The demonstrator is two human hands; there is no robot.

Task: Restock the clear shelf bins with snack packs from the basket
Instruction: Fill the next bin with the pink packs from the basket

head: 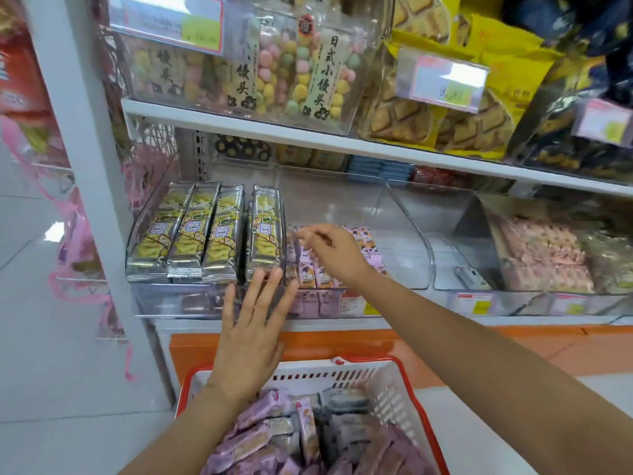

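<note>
1. The white shelf (342, 142) runs across in front of the person, with clear bins side by side on the level below it.
2. The middle clear bin (404, 234) is mostly bare at the back, with a small row of purple snack packs (317, 274) along its front left.
3. The left clear bin (164, 299) holds yellow snack packs (191, 234) standing on end, three close together and a fourth just apart on the right.
4. The red-rimmed basket (342, 376) sits low in front of the shelf, piled with more purple packs (260, 437).
5. The left hand (251, 341) is wide, fingers straight and spread, raised above the basket with its fingertips at the front wall of the left bin.
6. The right hand (334, 252) reaches into the middle bin above the purple row, fingers curled; I cannot tell whether it holds a pack.
</note>
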